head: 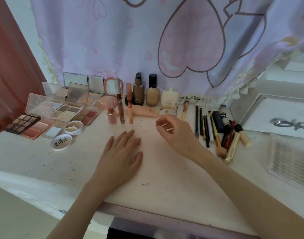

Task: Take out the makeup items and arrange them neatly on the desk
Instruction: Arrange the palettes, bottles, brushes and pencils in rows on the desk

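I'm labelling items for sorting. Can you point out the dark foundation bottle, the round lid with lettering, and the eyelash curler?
dark foundation bottle (138,91): head view, middle of its body.
round lid with lettering (61,142): head view, centre of its top.
eyelash curler (285,124): head view, metal handles.

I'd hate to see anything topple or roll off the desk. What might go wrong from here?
The right hand hovers curled near three slim upright lip tubes; a careless sweep might topple them. The loose brushes and pencils beside that wrist could roll if nudged. The open palettes overlap, so they could slide.
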A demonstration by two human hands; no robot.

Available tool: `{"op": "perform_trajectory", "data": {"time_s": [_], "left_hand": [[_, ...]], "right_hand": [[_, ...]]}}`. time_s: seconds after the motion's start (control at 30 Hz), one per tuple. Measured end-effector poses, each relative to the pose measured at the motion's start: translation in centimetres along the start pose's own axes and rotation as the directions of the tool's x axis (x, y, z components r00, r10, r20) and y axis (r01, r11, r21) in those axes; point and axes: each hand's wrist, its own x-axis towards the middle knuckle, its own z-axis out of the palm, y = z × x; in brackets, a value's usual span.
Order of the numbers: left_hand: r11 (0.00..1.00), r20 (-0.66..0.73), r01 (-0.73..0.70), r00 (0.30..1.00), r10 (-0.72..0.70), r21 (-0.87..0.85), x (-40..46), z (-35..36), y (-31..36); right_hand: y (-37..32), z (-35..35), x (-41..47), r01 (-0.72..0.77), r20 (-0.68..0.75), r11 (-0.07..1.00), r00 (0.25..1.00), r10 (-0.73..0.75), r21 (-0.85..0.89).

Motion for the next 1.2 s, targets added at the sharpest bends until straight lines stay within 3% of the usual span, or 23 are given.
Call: {"op": "perform_trajectory", "data": {"time_s": [0.17, 0.33, 0.43, 0.7, 0.93, 1.1, 1.2], "left_hand": [[0.997, 0.093, -0.063, 0.994, 0.059, 0.036, 1.6, 1.7, 3.7], [0.996, 0.125, -0.029, 0.992, 0.019, 0.079, 3.6, 2.8, 5.1], [0.996, 0.122, -0.025, 0.992, 0.014, 0.084, 3.8, 3.1, 4.9], [0.997, 0.104, -0.022, 0.994, 0.014, 0.076, 3.6, 3.0, 4.9], [0.998, 0.103, -0.027, 0.994, 0.021, 0.064, 3.6, 2.9, 5.0], [0.998, 0.107, -0.025, 0.994, 0.018, 0.061, 3.7, 2.9, 5.0], [0.998, 0.110, -0.030, 0.994, 0.024, 0.054, 3.6, 2.8, 4.9]], "right_hand": [[1.7, -5.9, -2.2, -0.054, -0.140, 0.993, 0.989, 0.039, -0.104], [6.4, -11.1, -2.3, -0.369, -0.368, 0.842, 0.902, 0.224, -0.392], [8.3, -12.1, -2.6, -0.472, -0.384, 0.757, 0.869, 0.313, -0.451], [9.0, -11.8, -2.2, -0.506, -0.408, 0.679, 0.855, 0.318, -0.531], [8.7, -11.8, -1.8, -0.515, -0.408, 0.660, 0.852, 0.327, -0.547], [8.3, -11.6, -2.0, -0.560, -0.525, 0.692, 0.797, 0.298, -0.457], [7.8, -11.7, -2.6, -0.542, -0.626, 0.766, 0.741, 0.242, -0.346]]}}
